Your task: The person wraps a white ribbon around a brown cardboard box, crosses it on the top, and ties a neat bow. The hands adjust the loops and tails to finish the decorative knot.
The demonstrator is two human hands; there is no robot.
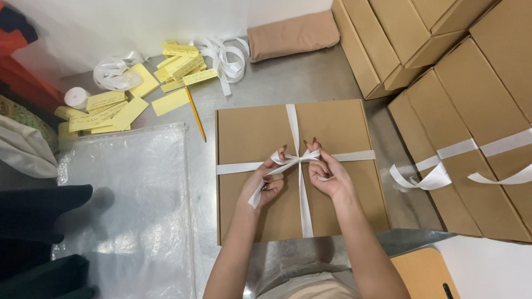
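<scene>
White ribbon (300, 160) runs crosswise over a flat brown cardboard box (249, 133) that lies near the front edge of the grey metal table (310, 77), square to the person, so the crossing sits right under both hands. The left hand (267, 181) is curled closed, pinching one loop and a trailing tail of the ribbon just left of the crossing; the right hand (326, 176) is likewise closed, fingertips pinching the other loop just right of it. Both hands rest on the lid, which steadies the box and keeps the bands taut while the loops are held at the centre.

Toward the table's far left corner lie yellow paper slips (119, 105), a pencil (195, 113) and loose coils of spare ribbon (224, 58), within reach yet off the box. A clear plastic sheet (133, 205) covers the left side. Along the right edge lie more brown boxes (476, 138), the nearest already banded with ribbon, set apart from the one in hand. A tan padded bundle (292, 34) rests at the far edge.
</scene>
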